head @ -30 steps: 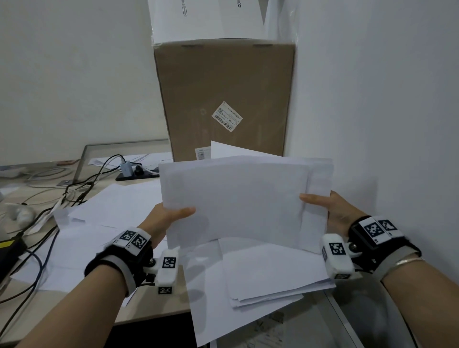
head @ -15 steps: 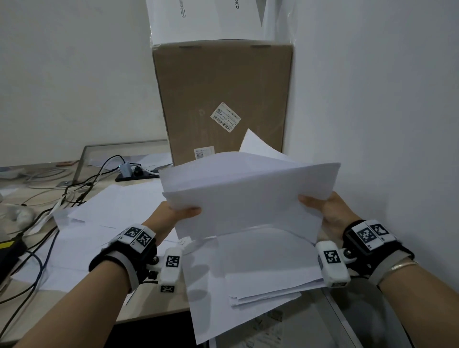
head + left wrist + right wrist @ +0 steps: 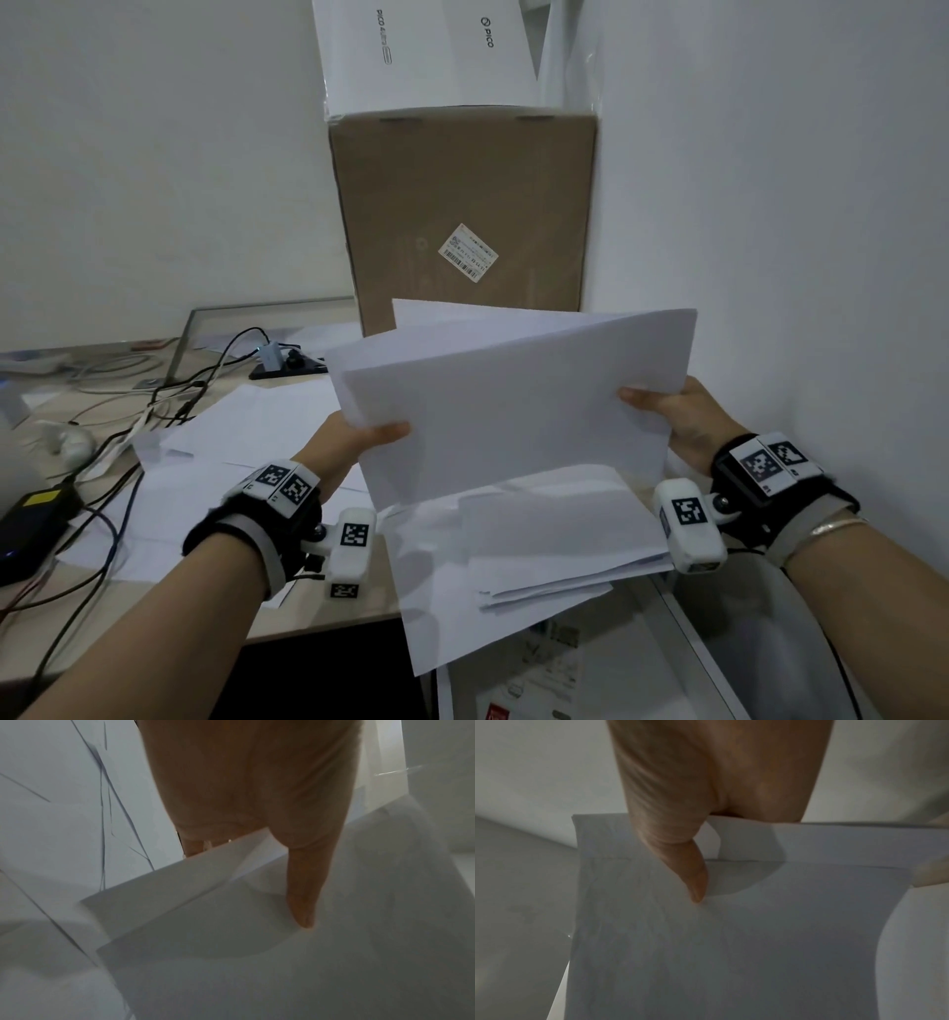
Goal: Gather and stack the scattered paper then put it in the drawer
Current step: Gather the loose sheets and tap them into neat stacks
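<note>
1. White walls met in a corner behind a cluttered desk (image 3: 318, 616), where a tall cardboard box (image 3: 462, 216) stood with a white box (image 3: 426, 51) on top.
2. Both hands held a sheaf of paper (image 3: 513, 406) in the air above the desk, its long axis running left to right, the right end tilted slightly higher.
3. On the near face, the left hand (image 3: 354, 442) pinched the left edge with its thumb (image 3: 303, 886); its fingers were hidden behind the sheets.
4. At the right edge, the right hand (image 3: 688, 421) pinched likewise, thumb (image 3: 695, 874) in front.
5. More loose sheets (image 3: 539, 545) lay on the desk below, beside tangled cables (image 3: 102, 462).
</note>
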